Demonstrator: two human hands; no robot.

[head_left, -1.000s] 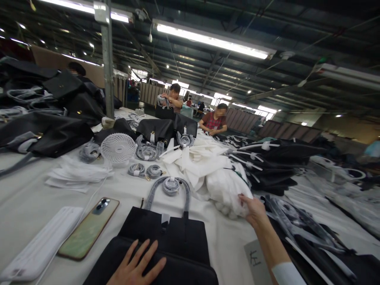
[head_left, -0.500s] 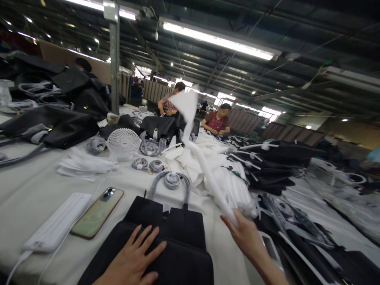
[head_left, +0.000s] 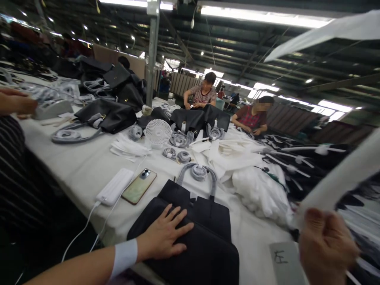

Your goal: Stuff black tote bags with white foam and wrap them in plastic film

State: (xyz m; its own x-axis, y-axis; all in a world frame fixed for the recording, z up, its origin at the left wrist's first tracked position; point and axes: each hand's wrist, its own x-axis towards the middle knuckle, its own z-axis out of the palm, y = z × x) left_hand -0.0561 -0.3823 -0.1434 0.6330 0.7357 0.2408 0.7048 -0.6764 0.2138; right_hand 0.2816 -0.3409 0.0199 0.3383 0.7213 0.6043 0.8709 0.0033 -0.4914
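Note:
A black bag (head_left: pixel 204 241) lies on the white-covered table in front of me, its wrapped grey handle (head_left: pixel 214 184) pointing away from me. My left hand (head_left: pixel 168 233) rests on the bag with its fingers spread. At the right, my right hand (head_left: pixel 328 241) is closed on the end of a long white sheet (head_left: pixel 350 174). The sheet rises out of view at the right edge, and a white piece also shows at the top right. A wrapped coil (head_left: pixel 198 172) sits inside the handle's loop.
Left of the bag are a phone (head_left: pixel 139 186), a white power bank (head_left: pixel 115 187) with cables and a small fan (head_left: pixel 158 132). White material (head_left: pixel 258 190) and black pieces are heaped right. Another person's hand (head_left: pixel 18 102) is at far left; two people sit behind.
My right hand has moved right and nearer with the white sheet, which has swung up and to the right. The view has turned left. My left hand stays on the bag.

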